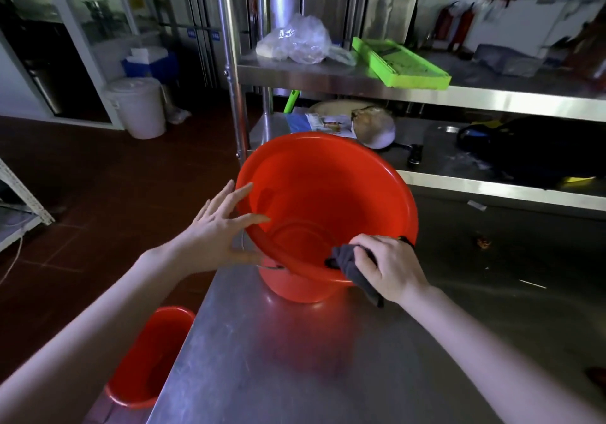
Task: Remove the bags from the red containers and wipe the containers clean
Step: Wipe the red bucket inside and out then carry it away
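Tilting red bucket (328, 194) at tabletop (295, 358) edge may slide off: left hand (216, 226) grip apart, merely steadying; right hand (390, 266) clamped on cloth (347, 259).

Red buckets, two: the large red bucket (331, 194) and the second red bucket (147, 354). Hands, two: left hand (216, 230), right hand (390, 269). Grey cloth (344, 258), one. Worktop (295, 364), one. Clear plastic bag (295, 41), one. Green tray (400, 62), one. White lidded pail (137, 105), one.

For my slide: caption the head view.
Left hand steadies red bucket; right hand holds grey cloth on its rim.
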